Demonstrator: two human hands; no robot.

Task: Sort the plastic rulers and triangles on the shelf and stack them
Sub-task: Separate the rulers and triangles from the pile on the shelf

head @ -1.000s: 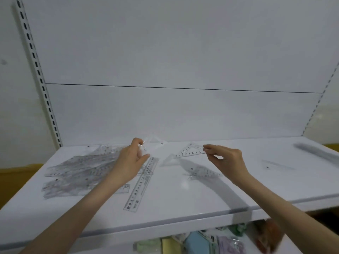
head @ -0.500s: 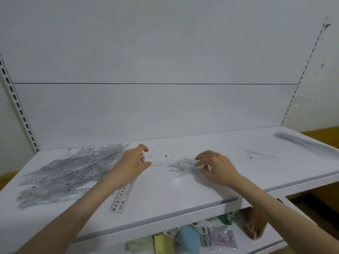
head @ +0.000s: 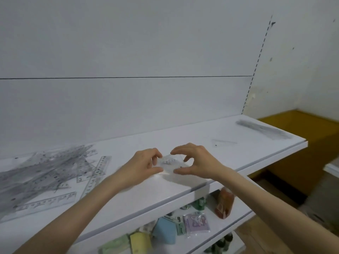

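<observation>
A small stack of clear plastic triangles (head: 169,163) sits just below the centre of the frame, near the front edge of a white shelf (head: 128,198), held between a person's two bare hands. The left hand (head: 145,165) grips the stack's left side, its thumb underneath and its fingers curled over the top. The right hand (head: 198,162) arches over the right side, with the thumb against the lower edge and the index finger bent down at the upper edge (motion blur hides exactly where the other fingertips touch). Both forearms reach in from the bottom corners of the frame.

At the left of the frame an unsorted heap of rulers and triangles (head: 45,171) spreads across the shelf, well apart from the hands, with several straight rulers splayed out along its near side. A lone triangle (head: 222,143) lies flat to the right of the hands, and beyond it, toward the shelf's right end, a long grey stack of rulers (head: 264,129) lies at an angle.

A plain white back panel (head: 128,52) fills the upper frame, bordered at the right by a slotted upright (head: 256,66). On the lower shelf (head: 229,228), at the bottom of the frame, are a blue sponge (head: 165,230), a yellow sponge (head: 140,242), a purple packet (head: 197,221) and an orange-red bottle (head: 224,204).
</observation>
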